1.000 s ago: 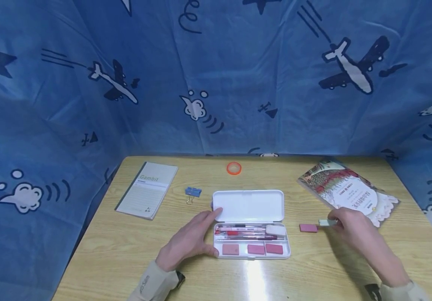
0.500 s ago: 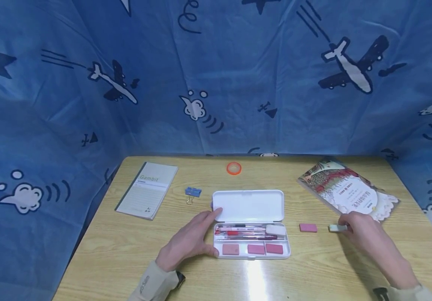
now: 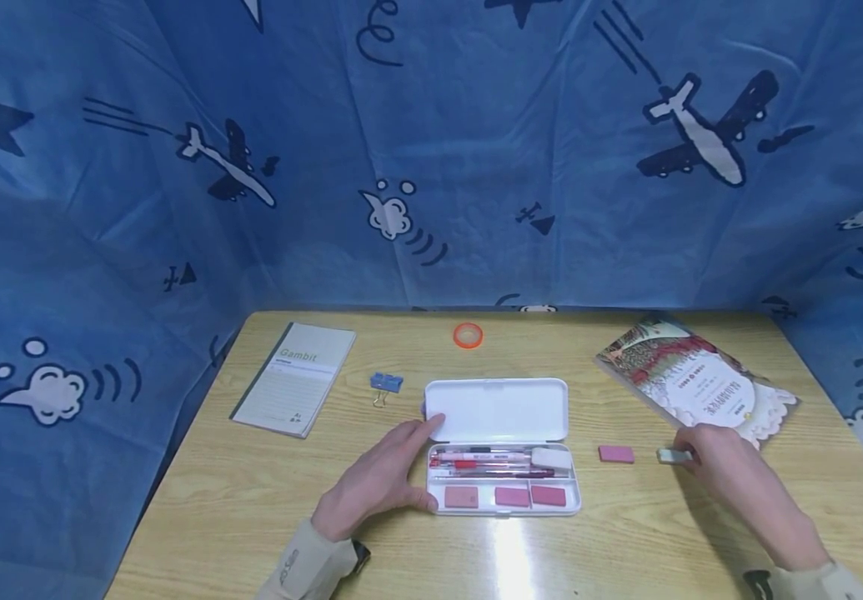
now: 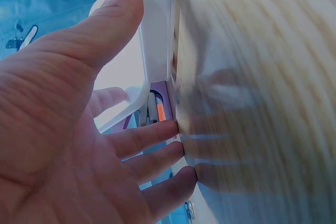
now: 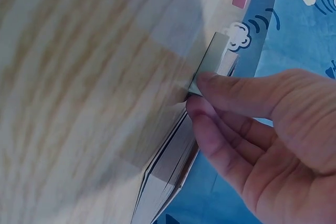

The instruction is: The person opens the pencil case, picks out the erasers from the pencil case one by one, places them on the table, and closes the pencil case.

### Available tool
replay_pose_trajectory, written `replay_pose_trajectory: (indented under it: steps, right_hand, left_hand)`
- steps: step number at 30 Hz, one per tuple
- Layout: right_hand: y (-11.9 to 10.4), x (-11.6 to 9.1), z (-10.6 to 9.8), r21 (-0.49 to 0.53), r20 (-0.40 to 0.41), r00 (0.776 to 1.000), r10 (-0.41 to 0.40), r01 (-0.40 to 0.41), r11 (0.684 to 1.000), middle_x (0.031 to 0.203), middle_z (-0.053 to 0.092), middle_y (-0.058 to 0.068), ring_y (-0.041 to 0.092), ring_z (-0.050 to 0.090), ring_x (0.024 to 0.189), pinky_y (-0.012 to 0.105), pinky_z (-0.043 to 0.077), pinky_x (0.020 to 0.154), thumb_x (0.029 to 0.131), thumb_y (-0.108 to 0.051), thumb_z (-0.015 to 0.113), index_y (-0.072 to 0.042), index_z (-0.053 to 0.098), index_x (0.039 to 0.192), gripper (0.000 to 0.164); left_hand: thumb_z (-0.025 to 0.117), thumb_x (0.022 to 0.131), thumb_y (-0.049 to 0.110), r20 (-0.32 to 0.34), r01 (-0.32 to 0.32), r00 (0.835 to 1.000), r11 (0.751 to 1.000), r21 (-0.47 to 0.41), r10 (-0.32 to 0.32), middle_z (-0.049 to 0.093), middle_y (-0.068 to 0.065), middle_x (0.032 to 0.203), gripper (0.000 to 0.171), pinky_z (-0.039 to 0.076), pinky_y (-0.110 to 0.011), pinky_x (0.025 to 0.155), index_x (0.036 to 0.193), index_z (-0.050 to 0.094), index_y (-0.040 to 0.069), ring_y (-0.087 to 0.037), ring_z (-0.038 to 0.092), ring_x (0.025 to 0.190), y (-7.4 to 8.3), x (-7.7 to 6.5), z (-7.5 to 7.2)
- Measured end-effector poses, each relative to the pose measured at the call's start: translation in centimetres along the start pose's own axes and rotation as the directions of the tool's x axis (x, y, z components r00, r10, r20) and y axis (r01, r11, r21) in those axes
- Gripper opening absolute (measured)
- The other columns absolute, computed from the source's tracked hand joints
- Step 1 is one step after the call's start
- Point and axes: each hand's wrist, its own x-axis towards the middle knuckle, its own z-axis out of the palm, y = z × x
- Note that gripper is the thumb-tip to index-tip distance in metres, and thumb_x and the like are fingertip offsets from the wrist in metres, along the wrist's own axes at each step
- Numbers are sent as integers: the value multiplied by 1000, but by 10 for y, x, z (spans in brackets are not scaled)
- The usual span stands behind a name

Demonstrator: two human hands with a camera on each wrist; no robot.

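Observation:
A white pencil case point(image 3: 495, 410) lies with its lid raised back. In it are several pens point(image 3: 476, 464), a white eraser point(image 3: 550, 458) and pink erasers point(image 3: 512, 497) in the front compartments. My left hand point(image 3: 374, 479) rests at the case's left side, thumb at the front corner and index finger on the lid; in the left wrist view its fingers reach out straight, tips at the table. Right of the case, my right hand point(image 3: 720, 467) pinches a pale green eraser point(image 5: 214, 51) between thumb and fingers, low over the table. A pink eraser point(image 3: 615, 454) lies between case and right hand.
A picture-covered book point(image 3: 694, 375) lies just behind the right hand. At the back left are a Gambit notebook point(image 3: 296, 379) and a blue binder clip point(image 3: 386, 382). An orange tape roll point(image 3: 467, 336) sits near the back edge. Blue patterned cloth point(image 3: 431, 167) surrounds the table.
My right hand has drawn the pale green eraser a little to the right and nearer, away from the loose pink eraser, then stayed put. The left hand and the case have not moved.

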Motion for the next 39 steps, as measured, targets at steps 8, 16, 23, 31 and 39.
replay_pose_trajectory:
  steps: [8, 16, 23, 31, 39]
  right_hand:
    - [1, 3, -2, -4, 32, 999, 16, -16, 1000, 77, 70, 4, 15, 61, 68, 38, 56, 59, 74, 11, 75, -7, 71, 79, 19]
    - [-5, 0, -11, -33, -27, 1000, 10, -11, 999, 74, 68, 2, 18, 61, 65, 39, 52, 55, 72, 1, 81, -10, 68, 79, 19]
    - [-29, 4, -22, -10, -80, 996, -29, 28, 1000, 93, 76, 14, 36, 72, 86, 53, 59, 71, 76, -5, 82, -2, 74, 98, 24]
    - [-61, 11, -12, 27, -169, 976, -134, 141, 990, 98, 77, 12, 35, 72, 91, 51, 61, 77, 76, -19, 87, -4, 76, 101, 31]
    - [-94, 17, 3, 19, -151, 969, -196, 201, 979, 99, 76, 4, 20, 69, 82, 39, 60, 68, 71, -22, 90, -12, 77, 104, 37]
  left_hand:
    - [90, 63, 50, 1, -13, 1000, 1000, 13, 13, 42, -10, 158, 123, 40, -45, 121, 163, 23, 24, -28, 43, 145, 1, 0, -2]
    - [90, 62, 51, 2, -19, 1000, 1000, 5, 19, 42, -10, 158, 124, 41, -45, 121, 163, 22, 24, -27, 43, 144, 0, 0, -1]
    - [90, 62, 50, 1, -9, 1000, 1000, 2, 9, 43, -9, 157, 124, 41, -45, 121, 163, 23, 25, -27, 44, 143, 0, -1, -1]
    - [90, 62, 51, 4, -10, 1000, 1000, 1, 10, 42, -9, 159, 124, 40, -45, 121, 163, 22, 25, -27, 43, 145, 0, -1, -1]
    - [90, 62, 50, 2, -5, 1000, 1000, 0, 5, 42, -9, 158, 124, 41, -45, 121, 163, 23, 25, -27, 44, 144, 0, -1, 0]
